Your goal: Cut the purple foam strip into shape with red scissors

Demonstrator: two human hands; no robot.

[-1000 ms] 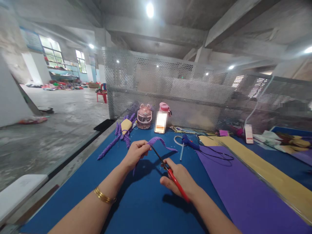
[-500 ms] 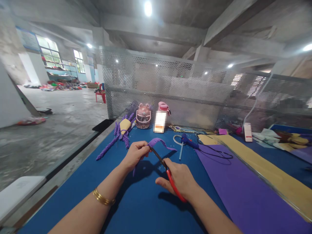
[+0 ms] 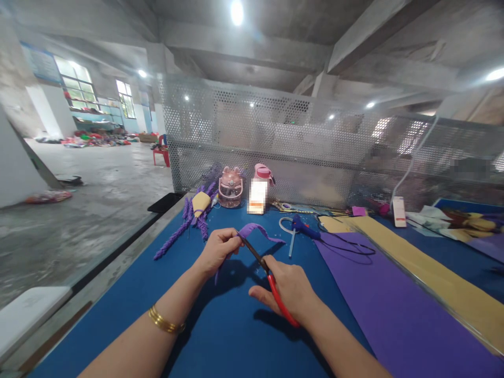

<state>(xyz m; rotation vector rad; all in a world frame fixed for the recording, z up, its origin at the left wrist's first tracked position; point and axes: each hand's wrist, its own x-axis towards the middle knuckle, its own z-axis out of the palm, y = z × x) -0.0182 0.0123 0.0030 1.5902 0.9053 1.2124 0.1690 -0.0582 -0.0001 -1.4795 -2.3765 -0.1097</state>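
My left hand (image 3: 217, 249) pinches one end of a narrow purple strip (image 3: 258, 231) above the blue table (image 3: 165, 294). The strip arches up and trails off to the right. My right hand (image 3: 289, 287) is closed round the red handles of a pair of scissors (image 3: 268, 275). Their dark blades point up and left, and the tips meet the strip right beside my left fingers. A gold bangle sits on my left wrist.
A wide purple sheet (image 3: 394, 310) and a yellow sheet (image 3: 425, 273) lie to the right. A blue glue gun (image 3: 305, 227) with its cord lies behind the strip. Purple fringed stems (image 3: 189, 223), a pink cup (image 3: 230, 187) and a pink bottle (image 3: 260, 194) stand before the perforated metal screen (image 3: 299, 147).
My right hand with the scissors has drawn slightly left and closer to the strip. The left hand keeps its hold on the strip, almost unmoved.
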